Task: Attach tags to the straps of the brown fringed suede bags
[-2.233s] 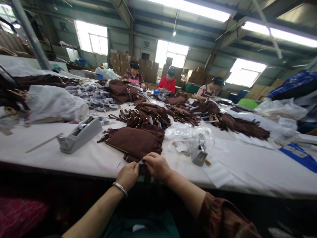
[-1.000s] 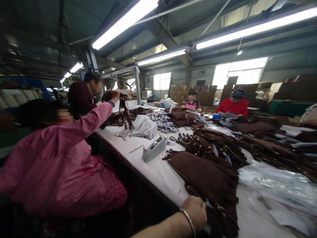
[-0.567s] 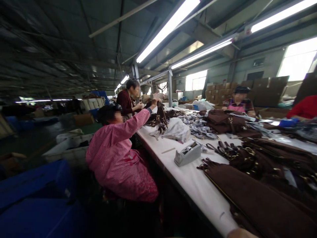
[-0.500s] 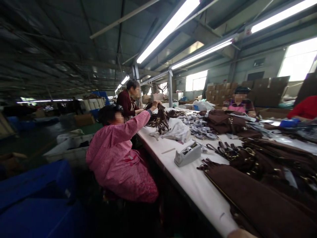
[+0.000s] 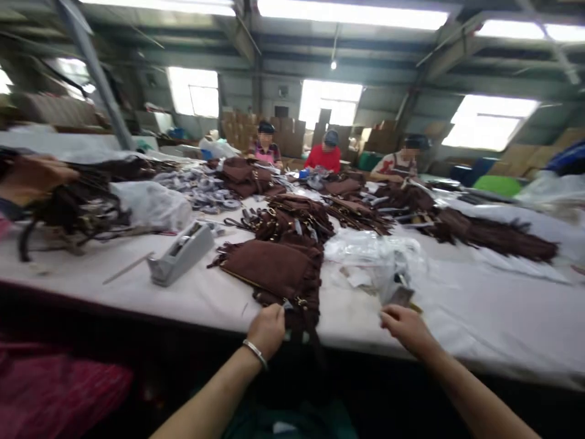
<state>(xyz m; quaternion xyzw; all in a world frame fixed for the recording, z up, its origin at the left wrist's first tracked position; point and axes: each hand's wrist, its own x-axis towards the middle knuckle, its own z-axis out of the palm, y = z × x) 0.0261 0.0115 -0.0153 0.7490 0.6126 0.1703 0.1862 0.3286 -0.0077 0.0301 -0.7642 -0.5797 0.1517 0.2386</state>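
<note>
My left hand (image 5: 265, 332), with a bracelet at the wrist, is closed at the near edge of a brown bag (image 5: 269, 265). The bag has a zip and gold-coloured metal fittings, and a dark strap hangs from it over the table edge. A small greyish piece shows by my left fingertips. My right hand (image 5: 409, 330) is pinched closed just in front of a tape dispenser (image 5: 398, 294). What its fingers hold, if anything, is too small and blurred to make out. Clear plastic bags (image 5: 365, 247) lie behind that dispenser.
Another grey tape dispenser (image 5: 180, 253) stands on the white table (image 5: 219, 299) to the left. Behind lie piled brown bags (image 5: 292, 216) and grey rolled strips (image 5: 201, 189). A co-worker's hand (image 5: 36, 177) reaches in at far left. Several people sit across the table.
The view has swung right, from a co-worker in pink at the left to the table ahead. Both my hands now show fully; before, only a bit of one showed at the bottom edge.
</note>
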